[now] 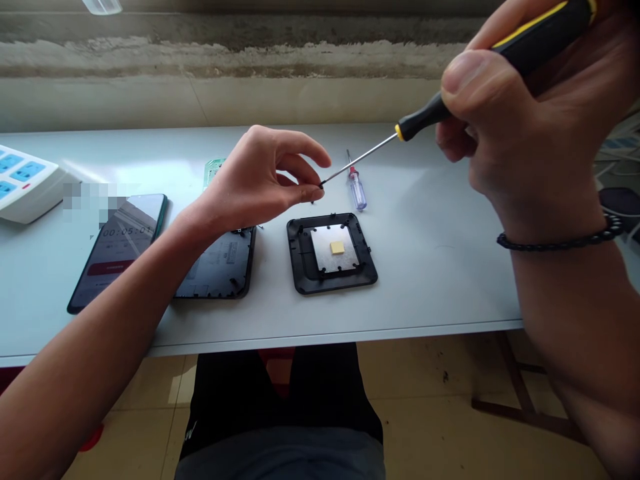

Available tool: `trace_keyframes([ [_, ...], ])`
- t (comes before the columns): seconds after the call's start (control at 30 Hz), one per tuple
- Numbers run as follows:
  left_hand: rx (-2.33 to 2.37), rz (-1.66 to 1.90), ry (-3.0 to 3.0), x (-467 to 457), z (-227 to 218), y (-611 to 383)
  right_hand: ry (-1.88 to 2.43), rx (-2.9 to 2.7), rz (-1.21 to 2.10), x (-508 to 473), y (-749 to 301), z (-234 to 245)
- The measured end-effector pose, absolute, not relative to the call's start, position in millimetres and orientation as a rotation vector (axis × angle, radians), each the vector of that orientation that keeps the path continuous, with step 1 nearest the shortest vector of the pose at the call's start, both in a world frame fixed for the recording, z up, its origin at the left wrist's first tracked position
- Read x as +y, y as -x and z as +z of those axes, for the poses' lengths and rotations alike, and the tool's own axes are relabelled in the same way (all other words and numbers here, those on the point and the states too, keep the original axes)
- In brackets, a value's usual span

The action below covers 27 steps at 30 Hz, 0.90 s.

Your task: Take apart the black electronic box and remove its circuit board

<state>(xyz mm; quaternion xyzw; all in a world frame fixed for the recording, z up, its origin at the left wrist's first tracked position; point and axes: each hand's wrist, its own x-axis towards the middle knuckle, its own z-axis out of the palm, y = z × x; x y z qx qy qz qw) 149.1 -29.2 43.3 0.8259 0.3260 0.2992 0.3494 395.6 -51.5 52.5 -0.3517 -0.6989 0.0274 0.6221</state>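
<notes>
My right hand [530, 113] is closed around the black-and-yellow handle of a screwdriver [425, 119], whose thin shaft slants down to the left. Its tip meets the thumb and fingers of my left hand [265, 170], which are curled together in a pinch. A tiny dark piece shows at that tip, too small to name. Below lies a square black plastic cover [295, 267] with a metal plate [324, 257] and a yellow pad [337, 248] on it. Partly behind my left forearm is a black device housing [225, 263].
A small clear-handled screwdriver [357, 190] lies behind the cover. A green circuit board [213, 170] is partly hidden by my left hand. On the left are a phone [120, 247] showing a timer and a white power strip [30, 190]. The table's front edge [400, 333] runs above my lap.
</notes>
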Motion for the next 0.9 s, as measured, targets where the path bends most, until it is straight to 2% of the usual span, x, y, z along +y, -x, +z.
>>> trace_keyframes([
  [0.13,0.848,0.784,-2.151,-29.5,43.1,-149.2,0.92,-1.595,0.063,-56.0,-393.4,53.2],
  [0.9,0.855,0.771,-2.173,-28.7,42.7,-149.1,0.908,-1.588,0.119,-55.4,-393.7,55.4],
])
